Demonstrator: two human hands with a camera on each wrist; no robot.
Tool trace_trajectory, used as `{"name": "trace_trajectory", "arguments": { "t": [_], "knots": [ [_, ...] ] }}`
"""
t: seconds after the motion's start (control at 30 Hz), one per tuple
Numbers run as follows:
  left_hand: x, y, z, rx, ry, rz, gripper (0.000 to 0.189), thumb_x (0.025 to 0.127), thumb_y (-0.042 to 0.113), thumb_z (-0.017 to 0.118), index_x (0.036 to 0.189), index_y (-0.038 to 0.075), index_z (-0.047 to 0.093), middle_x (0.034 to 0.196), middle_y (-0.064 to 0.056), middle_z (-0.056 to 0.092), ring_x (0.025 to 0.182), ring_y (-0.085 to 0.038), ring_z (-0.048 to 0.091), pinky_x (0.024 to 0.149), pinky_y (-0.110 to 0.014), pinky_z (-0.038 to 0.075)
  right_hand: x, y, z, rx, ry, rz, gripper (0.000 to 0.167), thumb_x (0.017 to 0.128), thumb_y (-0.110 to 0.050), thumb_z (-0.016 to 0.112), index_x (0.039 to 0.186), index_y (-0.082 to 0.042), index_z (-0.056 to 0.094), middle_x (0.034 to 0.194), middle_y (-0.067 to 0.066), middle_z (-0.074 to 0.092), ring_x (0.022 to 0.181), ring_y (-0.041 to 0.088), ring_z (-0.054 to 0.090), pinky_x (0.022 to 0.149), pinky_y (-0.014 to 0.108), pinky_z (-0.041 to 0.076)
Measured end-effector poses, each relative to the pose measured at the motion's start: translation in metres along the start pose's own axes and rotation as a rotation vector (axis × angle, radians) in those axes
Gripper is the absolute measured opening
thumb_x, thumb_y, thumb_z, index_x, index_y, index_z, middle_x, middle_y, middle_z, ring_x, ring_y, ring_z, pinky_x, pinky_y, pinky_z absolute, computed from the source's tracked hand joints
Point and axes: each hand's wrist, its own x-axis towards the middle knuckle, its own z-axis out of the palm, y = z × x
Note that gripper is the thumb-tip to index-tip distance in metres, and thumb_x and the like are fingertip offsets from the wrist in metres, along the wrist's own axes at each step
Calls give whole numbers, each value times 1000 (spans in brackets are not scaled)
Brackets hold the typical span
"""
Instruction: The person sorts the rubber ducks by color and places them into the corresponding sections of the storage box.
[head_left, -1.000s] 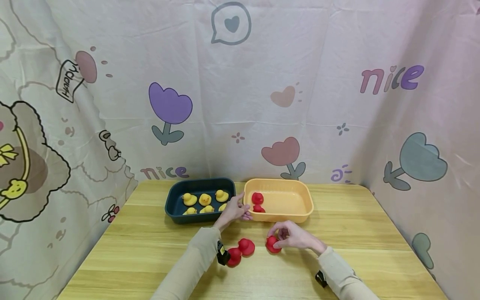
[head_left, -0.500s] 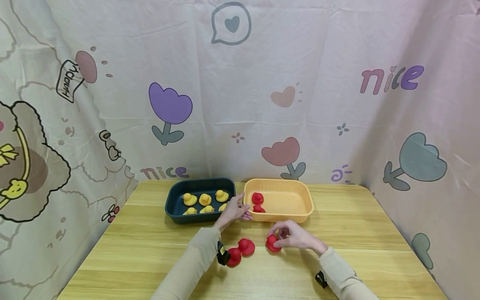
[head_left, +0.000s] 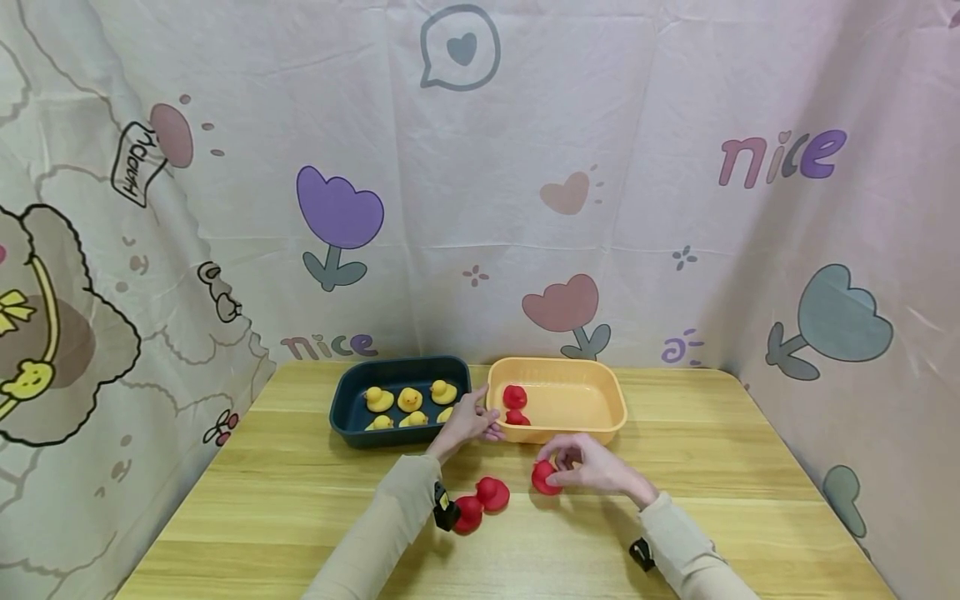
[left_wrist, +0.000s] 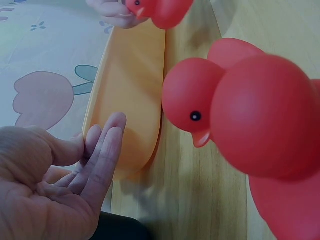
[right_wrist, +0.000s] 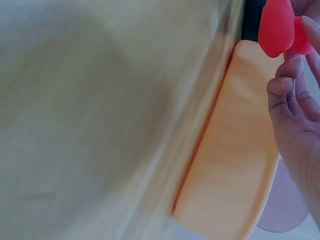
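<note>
My right hand (head_left: 592, 462) pinches a red rubber duck (head_left: 546, 478) between thumb and fingers, in front of the orange bin (head_left: 555, 435). The right wrist view shows this duck held at the fingertips, close to the bin's side. At the bin's left corner is my left hand (head_left: 467, 421); in the left wrist view its thumb and index finger (left_wrist: 91, 140) pinch the rim while other fingers extend along the wall. Two more red rubber ducks (head_left: 492, 494) lie on the table by my left wrist, looming large in the left wrist view. Two red ducks (head_left: 515, 397) sit inside the orange bin.
A dark blue bin (head_left: 348, 429) with several yellow rubber ducks (head_left: 410, 399) stands left of the orange one. Both bins are near the back edge of the wooden table (head_left: 247, 517). A printed cloth (head_left: 480, 167) hangs right behind.
My right hand has moved slightly up and toward the orange bin with the red rubber duck. My left hand has stayed at the bin's corner.
</note>
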Motion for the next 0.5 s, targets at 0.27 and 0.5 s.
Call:
{"name": "trace_trajectory", "arguments": {
  "t": [0.27, 0.5],
  "knots": [
    [0, -1, 0, 1, -2, -7, 69, 102, 4, 55, 161, 4, 19, 88, -21, 69, 85, -38, 76, 83, -44, 62, 2, -10, -7, 12, 27, -14, 22, 87, -11, 76, 109, -9, 72, 76, 8, 62, 69, -1, 51, 62, 17, 47],
    [-1, 0, 0, -9, -11, 15, 70, 101, 2, 55, 160, 1, 18, 85, -20, 69, 84, -40, 76, 82, -46, 63, 8, -12, -11, 24, 64, -42, 23, 87, -8, 76, 109, -6, 71, 78, 12, 63, 70, 0, 51, 61, 16, 46]
  ]
}}
